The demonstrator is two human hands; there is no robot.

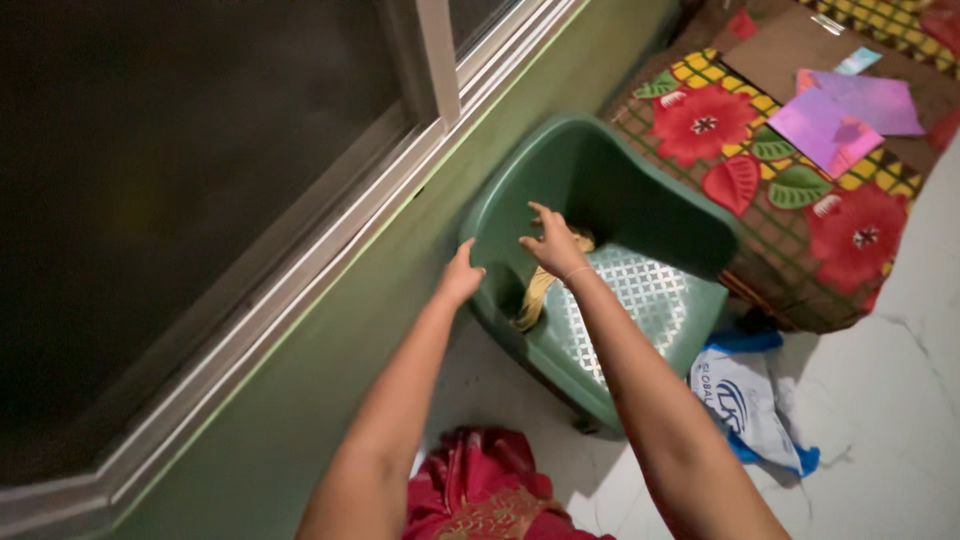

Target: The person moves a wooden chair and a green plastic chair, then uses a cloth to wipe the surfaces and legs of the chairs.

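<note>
From up here I see the dark glass window in its pale metal frame (pixel 250 200) filling the left of the view, with the green painted wall (pixel 330 400) running beneath it down to the white marble-like floor (pixel 880 400). Pushed close against that wall stands the green moulded plastic chair (pixel 640 300), its backrest toward the bed edge and its latticed seat facing me, so both arms have to stretch forward to get at it. To the right lies the brown quilted bedcover with big red flowers and yellow checks (pixel 800 200), and on it rest flat purple and pink paper sheets (pixel 850 115), lying loose where the surface is level. On the floor beside the chair's leg sits a crumpled white and blue plastic bag (pixel 750 400), slumped as if just dropped there. My left hand (pixel 462 275) is closed over the chair's near armrest rim, which looks like a steadying grip. My right hand (pixel 555 245), well apart from the left, reaches into the seat hollow with fingers spread and bent over a yellowish strip of cloth (pixel 538 295) that hangs down across the seat's inner edge; I think the fingertips touch its top end, though the blur keeps me from being sure they pinch it. Red fabric with gold trim (pixel 480 495) shows at the bottom.
</note>
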